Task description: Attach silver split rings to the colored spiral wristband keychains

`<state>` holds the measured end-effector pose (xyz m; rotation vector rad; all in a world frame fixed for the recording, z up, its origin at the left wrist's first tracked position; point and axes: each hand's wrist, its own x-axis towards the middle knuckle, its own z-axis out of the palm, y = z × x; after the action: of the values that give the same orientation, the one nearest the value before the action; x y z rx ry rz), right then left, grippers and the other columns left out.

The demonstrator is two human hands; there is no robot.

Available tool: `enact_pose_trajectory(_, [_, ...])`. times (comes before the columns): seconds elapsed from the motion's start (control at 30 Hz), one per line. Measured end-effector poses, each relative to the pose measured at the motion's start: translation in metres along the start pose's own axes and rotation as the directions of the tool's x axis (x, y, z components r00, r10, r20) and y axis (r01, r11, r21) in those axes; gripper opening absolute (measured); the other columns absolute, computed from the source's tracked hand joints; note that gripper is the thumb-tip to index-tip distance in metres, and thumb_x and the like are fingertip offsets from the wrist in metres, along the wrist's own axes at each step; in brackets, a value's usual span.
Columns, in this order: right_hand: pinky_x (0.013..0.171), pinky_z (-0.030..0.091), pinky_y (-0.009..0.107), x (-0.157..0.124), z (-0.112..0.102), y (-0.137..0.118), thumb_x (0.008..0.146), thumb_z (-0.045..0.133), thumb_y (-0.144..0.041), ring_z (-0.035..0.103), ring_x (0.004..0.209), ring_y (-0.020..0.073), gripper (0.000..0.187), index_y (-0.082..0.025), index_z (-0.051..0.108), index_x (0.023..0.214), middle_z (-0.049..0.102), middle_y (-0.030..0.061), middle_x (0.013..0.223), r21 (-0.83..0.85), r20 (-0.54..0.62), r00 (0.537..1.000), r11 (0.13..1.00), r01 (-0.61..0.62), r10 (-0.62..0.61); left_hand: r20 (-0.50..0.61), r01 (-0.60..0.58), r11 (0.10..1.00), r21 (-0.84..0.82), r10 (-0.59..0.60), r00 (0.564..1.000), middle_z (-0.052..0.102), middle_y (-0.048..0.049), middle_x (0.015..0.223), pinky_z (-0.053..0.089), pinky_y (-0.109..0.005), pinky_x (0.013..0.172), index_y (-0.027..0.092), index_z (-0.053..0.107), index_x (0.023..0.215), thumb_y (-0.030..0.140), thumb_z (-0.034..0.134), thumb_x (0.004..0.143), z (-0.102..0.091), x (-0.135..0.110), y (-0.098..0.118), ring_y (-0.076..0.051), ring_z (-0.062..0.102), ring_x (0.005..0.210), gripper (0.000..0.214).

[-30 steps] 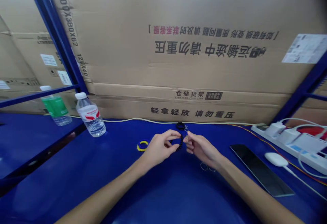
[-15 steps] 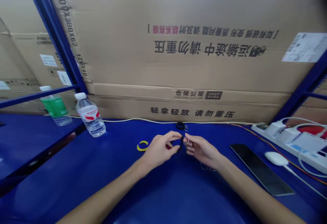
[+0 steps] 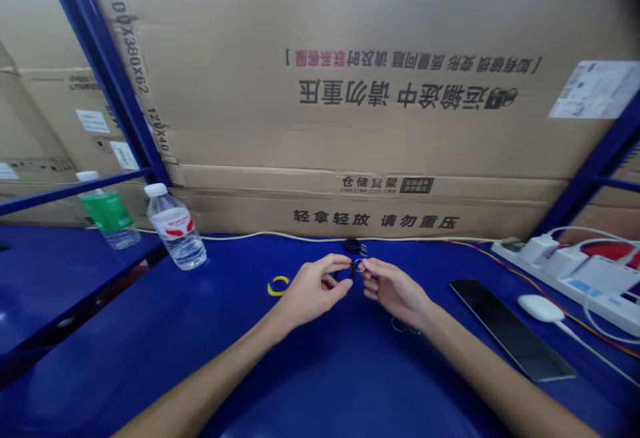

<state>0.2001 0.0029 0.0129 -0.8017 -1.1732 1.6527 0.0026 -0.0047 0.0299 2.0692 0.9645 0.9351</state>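
Observation:
Between thumb and fingers, my left hand point(image 3: 316, 289) pinches a black coiled wrist band point(image 3: 353, 271), partly hidden by those fingers. My right hand point(image 3: 395, 291) holds a thin metal key ring point(image 3: 359, 265) at its fingertips, against the band's upper edge; I cannot tell whether the two are linked. Behind the hands lies another black coil band point(image 3: 353, 246), with small metal rings point(image 3: 364, 250) beside it. A yellow coil band point(image 3: 278, 285) rests left of my left hand. More metal rings point(image 3: 399, 325) lie under my right wrist, partly covered.
Two water bottles, one red-labelled point(image 3: 176, 226) and one green-labelled point(image 3: 109, 211), stand at the left. On the right are a dark phone point(image 3: 513, 330), a white charging case point(image 3: 540, 309) and a power strip point(image 3: 575, 281) with cables. Large cardboard boxes point(image 3: 350, 138) stand behind the blue tabletop point(image 3: 300, 378).
The key ring in my right hand has shifted slightly left and up, onto the black band's upper edge. The band has turned a little in my left hand.

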Motion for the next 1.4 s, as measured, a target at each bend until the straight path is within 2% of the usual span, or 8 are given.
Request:
enact_pose_trajectory(0.2, [0.049,0.026,0.025,-0.003,-0.022,-0.021,0.076,0.072,-0.047,0.041,0.053,0.0098,0.032,-0.015,0.074,0.079,0.059,0.0008,0.064,-0.357,0.06,0.993,0.931,-0.077,0.105,0.071,-0.068,0.988,0.142,0.058,0.996,0.074,-0.002,0.095,0.051,-0.024,0.076,0.022,0.063,0.11,0.022,0.062,0.085,-0.011,0.009,-0.008,-0.016,0.069,0.084,0.025])
enact_pose_trajectory(0.4, [0.05,0.031,0.024,-0.007,-0.042,-0.037,0.078,0.067,-0.052,0.046,0.054,0.0109,0.037,-0.016,0.076,0.079,0.066,0.0029,0.067,-0.59,0.084,0.99,0.806,-0.039,0.109,0.133,-0.133,0.944,0.302,0.097,0.986,0.072,-0.0024,0.101,0.045,-0.03,0.093,0.021,0.07,0.097,0.023,0.06,0.089,-0.019,0.065,-0.026,-0.02,0.065,0.099,0.013])
enact_pose_trajectory(0.57, [0.051,0.034,0.025,-0.005,-0.046,-0.036,0.079,0.063,-0.054,0.048,0.055,0.0116,0.039,-0.017,0.076,0.081,0.068,0.0038,0.069,-0.663,0.113,0.988,0.749,-0.006,0.108,0.175,-0.151,0.913,0.38,0.089,0.981,0.059,-0.0094,0.118,0.053,-0.042,0.085,0.015,0.057,0.118,0.029,0.056,0.095,-0.003,0.118,-0.05,-0.022,0.061,0.1,0.028])
enact_pose_trajectory(0.7, [0.051,0.036,0.025,-0.005,-0.045,-0.035,0.08,0.062,-0.055,0.049,0.054,0.0118,0.04,-0.017,0.075,0.082,0.068,0.0041,0.07,-0.696,0.129,0.986,0.718,0.012,0.108,0.203,-0.167,0.894,0.416,0.088,0.975,0.058,-0.0096,0.12,0.053,-0.041,0.084,0.015,0.056,0.12,0.029,0.056,0.095,0.011,0.129,-0.059,-0.022,0.061,0.1,0.029])
enact_pose_trajectory(0.9, [0.051,0.037,0.024,-0.006,-0.048,-0.041,0.084,0.056,-0.056,0.052,0.057,0.0129,0.042,-0.017,0.074,0.086,0.068,0.0045,0.073,-0.757,0.102,0.992,0.653,0.025,0.08,0.14,-0.176,0.894,0.413,0.129,0.982,0.063,-0.0081,0.115,0.05,-0.04,0.09,0.016,0.061,0.113,0.029,0.055,0.094,-0.003,0.105,-0.032,-0.022,0.061,0.103,0.024])
enact_pose_trajectory(1.07, [0.052,0.039,0.026,-0.007,-0.062,-0.049,0.083,0.054,-0.057,0.053,0.059,0.0154,0.043,-0.018,0.072,0.084,0.067,0.0038,0.071,-0.85,0.031,1.0,0.526,0.026,0.001,0.092,-0.138,0.909,0.394,0.11,0.99,0.073,-0.001,0.098,0.048,-0.025,0.082,0.02,0.071,0.096,0.031,0.052,0.091,-0.038,0.054,-0.006,-0.019,0.067,0.089,0.023])
enact_pose_trajectory(1.23, [0.056,0.035,0.03,-0.006,-0.086,-0.053,0.078,0.06,-0.049,0.053,0.059,0.0188,0.031,-0.02,0.069,0.069,0.065,0.0038,0.063,-0.953,-0.061,0.992,0.302,-0.024,-0.115,0.066,-0.063,0.892,0.449,0.037,0.997,0.074,-0.0006,0.083,0.048,-0.022,0.068,0.02,0.072,0.092,0.033,0.048,0.091,-0.059,0.016,-0.007,-0.017,0.067,0.074,0.027])
enact_pose_trajectory(1.4, [0.059,0.037,0.031,-0.006,-0.096,-0.052,0.075,0.064,-0.039,0.058,0.061,0.0213,0.021,-0.021,0.071,0.07,0.069,0.0055,0.066,-0.982,-0.046,0.996,0.187,-0.032,-0.072,0.142,-0.1,0.822,0.561,0.024,0.99,0.073,-0.0013,0.084,0.044,-0.025,0.078,0.023,0.074,0.086,0.037,0.059,0.086,-0.056,0.007,-0.006,-0.02,0.064,0.082,0.02])
